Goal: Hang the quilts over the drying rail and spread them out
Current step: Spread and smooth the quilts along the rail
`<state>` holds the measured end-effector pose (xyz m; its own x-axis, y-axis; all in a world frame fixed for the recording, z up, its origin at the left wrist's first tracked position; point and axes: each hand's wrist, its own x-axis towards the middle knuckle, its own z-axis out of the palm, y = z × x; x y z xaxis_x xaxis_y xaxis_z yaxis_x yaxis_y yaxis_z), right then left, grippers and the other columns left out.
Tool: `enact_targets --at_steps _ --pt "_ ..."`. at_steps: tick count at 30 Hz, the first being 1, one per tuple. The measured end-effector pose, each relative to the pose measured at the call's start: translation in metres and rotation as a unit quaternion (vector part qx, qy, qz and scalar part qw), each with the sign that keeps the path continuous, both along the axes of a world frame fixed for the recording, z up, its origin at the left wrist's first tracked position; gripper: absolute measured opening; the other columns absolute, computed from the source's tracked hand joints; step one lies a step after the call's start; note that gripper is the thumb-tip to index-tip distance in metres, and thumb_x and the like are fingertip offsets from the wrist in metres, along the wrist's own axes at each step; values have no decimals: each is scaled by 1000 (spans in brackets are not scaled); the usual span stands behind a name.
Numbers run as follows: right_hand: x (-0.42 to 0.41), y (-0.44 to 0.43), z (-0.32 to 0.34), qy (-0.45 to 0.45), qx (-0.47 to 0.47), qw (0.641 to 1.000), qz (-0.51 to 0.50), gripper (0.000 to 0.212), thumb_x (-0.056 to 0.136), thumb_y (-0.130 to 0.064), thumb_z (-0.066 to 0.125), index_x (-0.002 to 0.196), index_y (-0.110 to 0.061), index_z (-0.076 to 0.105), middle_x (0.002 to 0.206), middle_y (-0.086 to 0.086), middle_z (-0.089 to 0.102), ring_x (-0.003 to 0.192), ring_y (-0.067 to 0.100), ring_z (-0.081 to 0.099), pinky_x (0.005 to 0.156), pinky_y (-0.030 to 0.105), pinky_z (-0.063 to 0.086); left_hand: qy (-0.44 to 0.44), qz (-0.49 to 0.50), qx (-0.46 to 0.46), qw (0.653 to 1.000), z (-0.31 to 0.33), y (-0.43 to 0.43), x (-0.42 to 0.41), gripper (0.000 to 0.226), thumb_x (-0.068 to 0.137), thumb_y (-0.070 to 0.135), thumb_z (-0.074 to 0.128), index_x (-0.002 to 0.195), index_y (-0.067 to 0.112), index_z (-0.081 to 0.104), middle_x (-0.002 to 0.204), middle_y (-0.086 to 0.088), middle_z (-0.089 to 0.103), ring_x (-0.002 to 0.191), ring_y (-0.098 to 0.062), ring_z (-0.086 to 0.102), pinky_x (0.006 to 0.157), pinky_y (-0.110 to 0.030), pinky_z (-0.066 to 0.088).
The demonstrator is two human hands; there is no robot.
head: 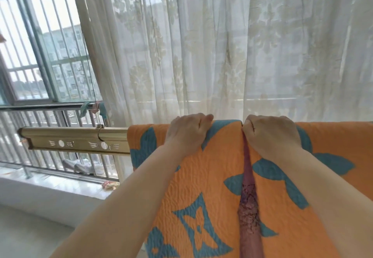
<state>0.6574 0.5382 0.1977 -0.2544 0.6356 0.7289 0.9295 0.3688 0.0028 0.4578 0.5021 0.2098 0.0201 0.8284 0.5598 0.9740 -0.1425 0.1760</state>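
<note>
we see our left hand (189,131) and right hand (271,136) side by side, a little apart, each curled over and gripping the top fold of the orange quilt (212,167). its stitched, rippled cloth bears teal flower shapes and hangs draped over the gold metal drying rail (74,137). a purple patterned strip (249,207) shows in the slit between the folds. behind hangs a sheer floral curtain (201,45).

Bright, diffuse daylight through the sheer curtain (222,45) (window (30,45) overexposed), soft shadows, wide-angle bending at edges.
</note>
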Motion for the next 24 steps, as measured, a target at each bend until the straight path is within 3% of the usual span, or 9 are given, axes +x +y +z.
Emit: enact_targets --at_steps 3,8,12,18,20,24 --pt "0 0 -4 6 11 1000 -10 38 94 -27 27 77 -16 60 67 -2 61 60 20 51 70 32 30 38 4 42 998 -12 3 14 56 98 54 16 108 24 62 104 3 65 98 -20 56 90 -39 36" --pt "4 -3 0 19 -7 1000 -4 38 95 -29 31 79 -17 63 65 -3 58 61 19 47 60 30 26 36 16 57 998 -15 7 2 55 95 58 10 81 24 51 77 6 54 80 -18 54 82 -36 35" --pt "1 -4 5 26 -35 999 -2 38 94 -33 31 84 -21 66 77 -2 67 68 19 51 60 30 31 32 18 51 998 -12 8 -14 57 94 58 9 74 23 50 69 8 50 70 -15 49 79 -35 36" --pt "12 -15 5 27 -39 999 -18 39 95 -33 33 86 -22 69 74 -3 68 69 19 58 61 30 39 43 42 50 997 -11 5 -53 59 94 59 13 72 24 54 68 8 53 68 -16 50 72 -34 35" --pt "14 -18 3 27 -37 999 -11 40 96 -33 31 89 -22 68 75 -3 68 68 18 57 64 30 38 48 55 41 996 -11 2 -56 58 94 60 14 70 24 53 67 8 54 68 -16 51 71 -34 35" --pt "13 -26 -8 50 -3 999 8 47 94 -35 21 93 -23 66 88 -6 70 79 16 58 84 31 31 15 75 -36 996 1 -1 -38 54 95 55 20 80 22 60 76 3 63 80 -19 57 80 -39 42"
